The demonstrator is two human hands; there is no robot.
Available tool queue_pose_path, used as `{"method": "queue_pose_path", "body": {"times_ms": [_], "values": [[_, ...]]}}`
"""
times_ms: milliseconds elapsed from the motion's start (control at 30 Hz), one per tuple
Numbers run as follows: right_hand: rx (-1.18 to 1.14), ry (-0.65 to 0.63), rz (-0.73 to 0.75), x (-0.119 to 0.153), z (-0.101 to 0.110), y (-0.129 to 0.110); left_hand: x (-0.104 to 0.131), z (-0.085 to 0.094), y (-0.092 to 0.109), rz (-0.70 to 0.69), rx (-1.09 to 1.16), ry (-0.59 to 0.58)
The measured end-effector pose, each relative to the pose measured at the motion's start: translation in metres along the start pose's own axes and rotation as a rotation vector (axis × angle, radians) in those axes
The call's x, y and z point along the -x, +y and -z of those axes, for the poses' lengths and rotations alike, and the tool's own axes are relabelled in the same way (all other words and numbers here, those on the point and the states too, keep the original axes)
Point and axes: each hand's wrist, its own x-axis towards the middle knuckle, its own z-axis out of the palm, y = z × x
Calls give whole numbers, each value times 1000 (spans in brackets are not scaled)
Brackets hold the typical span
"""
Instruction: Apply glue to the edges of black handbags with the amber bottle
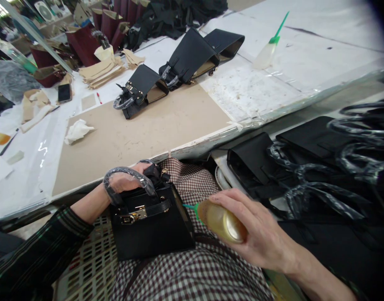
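The left hand (129,180) grasps the black handbag (156,236) by its top on the checked cloth (166,274), while the right hand (257,230) clasps the amber bottle (219,220), its green nozzle (191,206) by the bag's open side, where oversqueezing could smear the outside.

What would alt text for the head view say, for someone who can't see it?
A person's right hand aims a green-nozzled squeeze bottle at the open side of a small black handbag, which the left hand holds at its top above a checked garment. More black handbags lie on the worktable ahead.
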Motion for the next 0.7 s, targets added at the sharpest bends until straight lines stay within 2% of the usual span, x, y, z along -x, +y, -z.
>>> {"method": "queue_pose_path", "body": {"times_ms": [300,433,567,700], "values": [[-29,-178,-87,11,-7,-1,4,1,-4,42,62,-22],[-107,-207,-152,5,-5,-3,4,-5,6,43,86,-42],[-208,-176,-321,-7,0,-1,11,-8,23,58,73,-58],[-460,-97,-570,-10,5,14,36,2,47,94,78,-82]]}}
